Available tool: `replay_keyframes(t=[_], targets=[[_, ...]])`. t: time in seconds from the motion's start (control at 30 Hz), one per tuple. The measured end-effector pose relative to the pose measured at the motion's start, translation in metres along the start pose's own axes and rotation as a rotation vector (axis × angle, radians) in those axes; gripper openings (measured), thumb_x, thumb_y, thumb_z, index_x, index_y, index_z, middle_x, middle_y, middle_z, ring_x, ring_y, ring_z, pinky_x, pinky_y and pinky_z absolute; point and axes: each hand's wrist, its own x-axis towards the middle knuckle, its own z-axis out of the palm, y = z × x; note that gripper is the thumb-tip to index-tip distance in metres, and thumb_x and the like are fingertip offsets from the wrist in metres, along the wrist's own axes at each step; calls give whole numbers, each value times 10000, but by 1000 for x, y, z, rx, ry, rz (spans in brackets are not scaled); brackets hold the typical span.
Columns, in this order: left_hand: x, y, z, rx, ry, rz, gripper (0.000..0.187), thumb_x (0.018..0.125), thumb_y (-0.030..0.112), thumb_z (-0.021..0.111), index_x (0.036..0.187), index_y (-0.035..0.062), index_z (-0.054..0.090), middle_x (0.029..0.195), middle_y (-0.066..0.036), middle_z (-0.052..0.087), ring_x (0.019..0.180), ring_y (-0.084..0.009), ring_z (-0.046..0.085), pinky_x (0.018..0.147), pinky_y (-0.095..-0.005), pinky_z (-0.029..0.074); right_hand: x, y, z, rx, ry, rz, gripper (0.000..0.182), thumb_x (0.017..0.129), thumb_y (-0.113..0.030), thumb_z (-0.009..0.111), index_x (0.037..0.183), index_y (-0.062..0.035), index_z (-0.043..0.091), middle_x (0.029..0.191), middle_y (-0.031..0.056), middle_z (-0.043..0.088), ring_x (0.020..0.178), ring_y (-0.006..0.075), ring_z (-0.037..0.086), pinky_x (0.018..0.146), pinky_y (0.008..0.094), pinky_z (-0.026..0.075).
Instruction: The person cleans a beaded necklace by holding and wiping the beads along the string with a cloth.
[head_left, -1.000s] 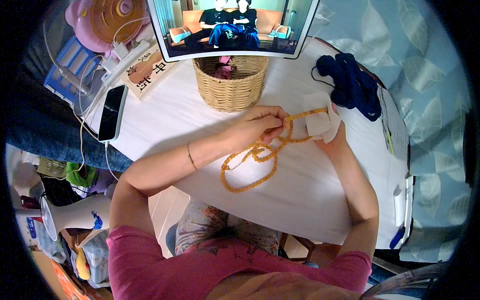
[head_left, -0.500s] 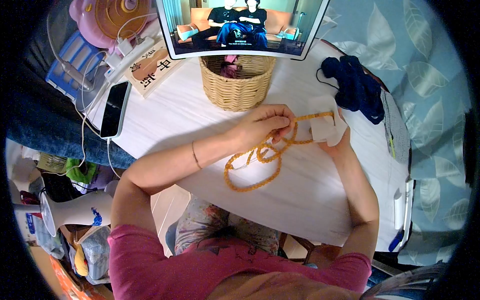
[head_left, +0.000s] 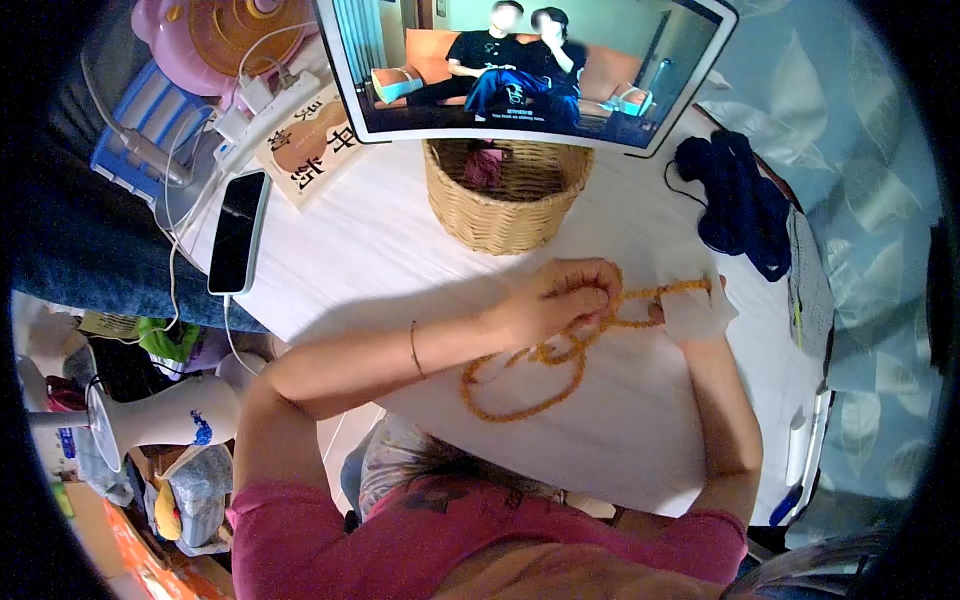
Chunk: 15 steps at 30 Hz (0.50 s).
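Note:
A long strand of amber-coloured beads [head_left: 525,413] lies looped on the white tabletop and runs up into my hands. My left hand [head_left: 568,300] is closed, fingers curled over the beads at the middle of the table. To its right, my right hand [head_left: 722,300] is wrapped in a thin white cloth or tissue [head_left: 690,318], which hides most of its fingers. Two lengths of the strand stretch between the hands, and their right ends meet the white cloth.
A wicker basket [head_left: 505,222] stands beyond my hands, below a tablet [head_left: 530,75] playing a video. Dark blue yarn [head_left: 735,205] lies at the right. On the left are a phone [head_left: 238,235] on a cable, a power strip [head_left: 262,120] and a box with printed characters [head_left: 308,150].
The view has shifted, so the table and both hands appear lower and further right. My left hand's fingers are curled further over the beads. Both hands keep hold.

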Motion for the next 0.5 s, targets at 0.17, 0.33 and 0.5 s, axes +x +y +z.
replay_keyframes(t=[0.17, 0.33, 0.5], targets=[[2, 3, 0, 193, 35, 84, 153, 813, 110, 389, 722, 9, 460, 675, -1, 457, 653, -47, 397, 577, -189, 347, 4, -1, 6, 25, -186, -32, 448, 701, -480, 455, 1002, -149, 440, 922, 34, 486, 822, 195, 464, 665, 361, 394], [4, -2, -1, 190, 46, 101, 171, 811, 148, 447, 719, 7, 478, 657, 9, 466, 620, -39, 397, 549, -183, 342, 3, 4, -1, -183, 2, -113, 386, 697, -386, 516, 977, -128, 449, 905, 26, 490, 781, 168, 473, 675, 322, 402], [4, -4, -5, 222, 114, 118, 123, 816, 131, 431, 745, 42, 479, 641, 27, 432, 589, -40, 380, 507, -184, 323, -5, -15, 32, -605, -15, -86, 380, 660, -283, 603, 965, -103, 465, 883, 27, 507, 758, 171, 488, 674, 292, 411]])
